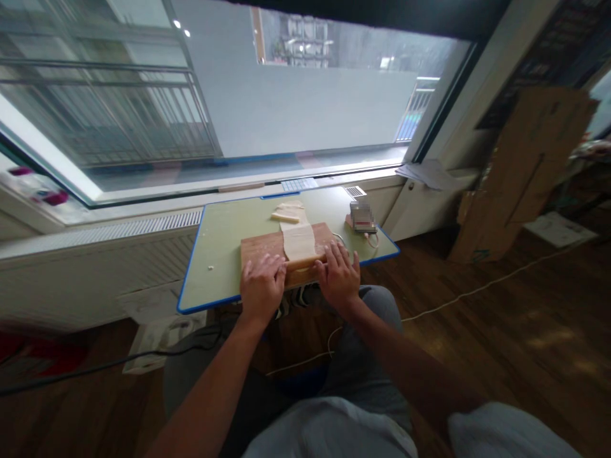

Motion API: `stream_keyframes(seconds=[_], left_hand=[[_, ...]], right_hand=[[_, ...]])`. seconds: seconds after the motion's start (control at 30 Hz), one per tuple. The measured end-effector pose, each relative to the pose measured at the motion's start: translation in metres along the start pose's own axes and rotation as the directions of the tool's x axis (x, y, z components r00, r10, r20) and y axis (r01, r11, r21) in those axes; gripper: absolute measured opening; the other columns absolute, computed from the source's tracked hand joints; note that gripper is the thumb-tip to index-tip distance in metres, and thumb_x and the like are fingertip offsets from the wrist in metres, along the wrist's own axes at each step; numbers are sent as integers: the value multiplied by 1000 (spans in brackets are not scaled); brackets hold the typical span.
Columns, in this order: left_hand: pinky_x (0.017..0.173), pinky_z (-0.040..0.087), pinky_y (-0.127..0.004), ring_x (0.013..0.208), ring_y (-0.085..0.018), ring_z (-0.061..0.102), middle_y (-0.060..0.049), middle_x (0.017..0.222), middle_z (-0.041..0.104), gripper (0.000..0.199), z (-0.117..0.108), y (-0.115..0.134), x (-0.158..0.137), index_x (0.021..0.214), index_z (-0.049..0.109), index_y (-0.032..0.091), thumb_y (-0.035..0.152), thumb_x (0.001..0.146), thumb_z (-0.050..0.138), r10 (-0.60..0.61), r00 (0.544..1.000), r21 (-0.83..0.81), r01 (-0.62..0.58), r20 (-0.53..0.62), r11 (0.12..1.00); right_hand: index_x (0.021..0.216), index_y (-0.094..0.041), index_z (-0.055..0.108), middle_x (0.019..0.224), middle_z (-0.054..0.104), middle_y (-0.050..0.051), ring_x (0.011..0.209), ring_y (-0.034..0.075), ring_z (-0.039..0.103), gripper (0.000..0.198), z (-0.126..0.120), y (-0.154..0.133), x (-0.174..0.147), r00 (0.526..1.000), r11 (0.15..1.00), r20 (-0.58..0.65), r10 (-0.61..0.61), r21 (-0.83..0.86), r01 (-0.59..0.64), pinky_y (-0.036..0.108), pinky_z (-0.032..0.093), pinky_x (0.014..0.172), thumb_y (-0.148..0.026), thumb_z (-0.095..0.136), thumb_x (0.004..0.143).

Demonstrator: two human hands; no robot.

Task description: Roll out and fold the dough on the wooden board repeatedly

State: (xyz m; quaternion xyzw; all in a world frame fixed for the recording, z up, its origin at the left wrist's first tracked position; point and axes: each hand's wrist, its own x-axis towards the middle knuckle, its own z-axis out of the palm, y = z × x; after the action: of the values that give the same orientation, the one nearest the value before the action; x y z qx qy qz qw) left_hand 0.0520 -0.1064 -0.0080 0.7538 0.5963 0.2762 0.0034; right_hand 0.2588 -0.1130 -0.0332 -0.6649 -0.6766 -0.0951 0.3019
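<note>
Person sits at a small green table w/ blue edge (217, 242), set against a window. On it lies a wooden board (262, 248), and a long pale strip of dough (298, 236) runs across the board from near edge to far edge, then on past it onto the table top, where it ends in a loose folded bit.

Left hand (261, 283) lies palm down at the near edge of the board, left of the dough strip, fingers spread flat & pointing away from the body. Right hand (340, 270) lies the same way on the right side of the strip, fingers splayed, palm pressing down. Between the 2 hands a rolling pin (305, 263) shows as a short wooden length, lying crosswise over the near end of the dough; both palms rest on top of it, not wrapped round it. Pin ends are hidden under the hands.

A small crumb of dough (210, 268) sits on the bare table, well left of the board. At the far right corner of the table is a small device (363, 219), blurred, w/ a white cable (477, 291) trailing off the table & across the wood floor. Cardboard (520, 172) leans on the wall at right. Person's knees, in grey, show under the table.
</note>
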Motion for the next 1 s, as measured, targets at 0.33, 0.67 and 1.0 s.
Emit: stream_keyframes(seconds=[0.33, 0.67, 1.0], left_hand=[[132, 28, -59, 151, -29, 55, -6, 151, 70, 46, 3, 0, 4, 135, 76, 29, 44, 112, 39, 17, 1000, 50, -17, 3, 999], [129, 29, -62, 159, -32, 42, -9, 174, 44, 63, 14, -6, 81, 166, 49, 26, 44, 109, 26, -167, 959, 222, 115, 230, 968], [130, 29, -61, 161, -36, 34, -10, 178, 36, 79, 18, -22, 140, 167, 42, 29, 59, 94, 52, -229, 925, 195, 175, 304, 965]], right_hand=[[161, -12, 53, 167, 51, 20, 161, 35, 37, 61, 5, 3, -20, 1000, 999, 14, -12, -42, 13, 62, 16, 133, -48, 46, 112], [152, -15, 61, 165, 54, 16, 157, 32, 40, 58, 10, -9, 72, 958, 994, 280, 61, -104, -33, 61, 11, 133, -46, 27, 117], [168, -17, 41, 172, 43, 18, 158, 41, 37, 91, 27, 6, 155, 825, 996, 558, 90, -26, -91, 59, 28, 128, -77, 45, 101]])
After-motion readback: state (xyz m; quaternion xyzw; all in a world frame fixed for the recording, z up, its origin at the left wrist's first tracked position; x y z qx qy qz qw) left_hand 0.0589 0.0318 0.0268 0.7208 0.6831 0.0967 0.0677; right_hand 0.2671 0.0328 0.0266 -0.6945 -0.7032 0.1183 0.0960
